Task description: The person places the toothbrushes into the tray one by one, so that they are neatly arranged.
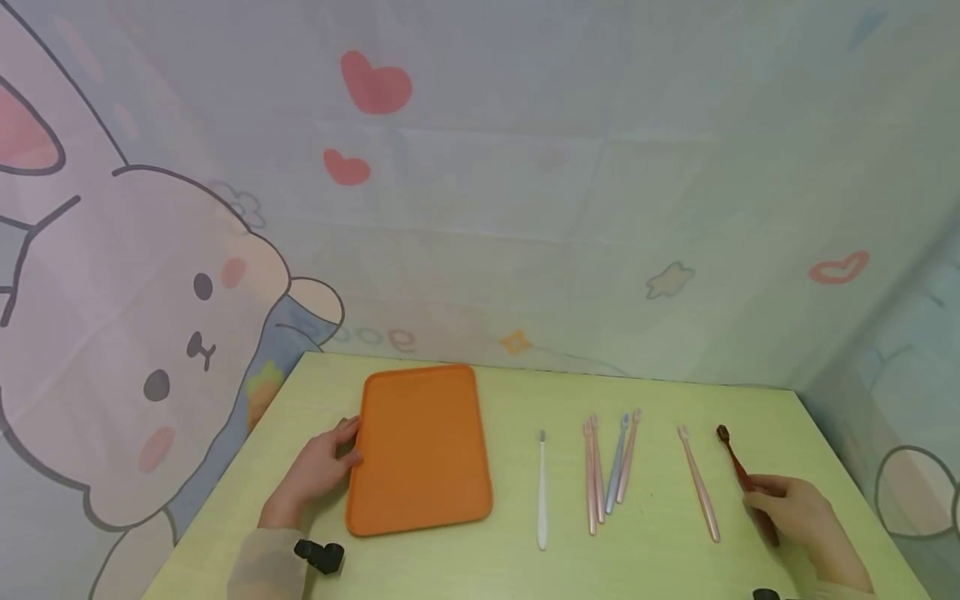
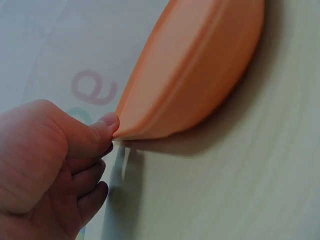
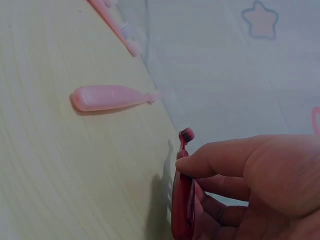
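Observation:
My left hand (image 1: 318, 467) pinches the left edge of an orange tray (image 1: 420, 450); in the left wrist view the thumb (image 2: 107, 125) lies on the rim, with a shadow on the table below it. At the right, my right hand (image 1: 795, 512) holds a dark red toothbrush (image 3: 182, 210) between thumb and fingers, its dark bristles pointing toward the back. Just left of that hand lies a pink toothbrush (image 1: 699, 483). A white toothbrush (image 1: 542, 500) lies to the right of the tray.
Between the white and the single pink toothbrush lies a loose group of several, pink ones (image 1: 590, 483) and a blue one (image 1: 617, 467). All rest on a pale yellow-green table (image 1: 525, 575). A printed cloth (image 1: 525, 208) with hearts and a rabbit hangs behind the table.

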A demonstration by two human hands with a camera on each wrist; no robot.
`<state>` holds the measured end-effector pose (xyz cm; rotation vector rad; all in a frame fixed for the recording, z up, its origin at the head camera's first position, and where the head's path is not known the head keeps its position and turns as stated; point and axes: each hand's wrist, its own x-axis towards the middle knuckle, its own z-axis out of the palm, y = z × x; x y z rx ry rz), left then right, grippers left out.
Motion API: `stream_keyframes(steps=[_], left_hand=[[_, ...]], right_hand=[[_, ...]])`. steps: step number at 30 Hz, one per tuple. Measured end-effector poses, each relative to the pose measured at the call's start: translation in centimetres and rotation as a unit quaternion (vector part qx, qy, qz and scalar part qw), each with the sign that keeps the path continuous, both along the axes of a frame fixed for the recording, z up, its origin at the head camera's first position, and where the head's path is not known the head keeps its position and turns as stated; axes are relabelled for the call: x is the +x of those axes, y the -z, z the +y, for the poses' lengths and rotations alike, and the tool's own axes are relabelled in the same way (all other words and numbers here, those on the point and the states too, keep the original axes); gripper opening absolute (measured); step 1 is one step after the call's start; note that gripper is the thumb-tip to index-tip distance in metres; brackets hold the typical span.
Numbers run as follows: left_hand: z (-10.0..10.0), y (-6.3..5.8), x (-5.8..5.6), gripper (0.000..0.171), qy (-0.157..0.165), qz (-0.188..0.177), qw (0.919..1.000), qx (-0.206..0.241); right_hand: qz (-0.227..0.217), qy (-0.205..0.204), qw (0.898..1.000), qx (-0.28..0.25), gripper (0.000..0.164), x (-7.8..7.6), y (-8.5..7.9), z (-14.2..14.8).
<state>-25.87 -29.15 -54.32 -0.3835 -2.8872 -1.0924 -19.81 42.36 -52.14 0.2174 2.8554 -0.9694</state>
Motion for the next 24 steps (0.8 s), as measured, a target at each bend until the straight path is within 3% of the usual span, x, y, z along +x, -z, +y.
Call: stream_keyframes(steps=[5, 9, 15, 19, 24], left_hand=[[0.3, -0.6, -0.4, 0.062, 0.015, -0.007, 0.9998, 0.006], [0.2, -0.6, -0.9, 0.064, 0.032, -0.008, 0.9994, 0.006], [0.0, -0.7, -1.9, 0.064, 0.051, -0.013, 0.9986, 0.006], [0.2, -0.8, -2.6, 0.064, 0.059, -0.012, 0.9982, -0.004], [0.3, -0.9, -3.2, 0.063, 0.079, -0.008, 0.9968, -0.011]], right_hand=[[0.006, 0.014, 0.996, -0.082, 0.056, -0.5, 0.1, -1.0], [0.0, 0.014, 0.984, -0.178, 0.06, -0.6, -0.1, -2.9], [0.009, -0.005, 0.969, -0.248, 0.064, -1.3, -0.7, -7.1], [0.001, -0.012, 0.95, -0.313, 0.065, -2.1, -0.5, -10.4], [-0.025, -0.038, 0.918, -0.393, 0.063, -2.6, -0.4, -14.9]])
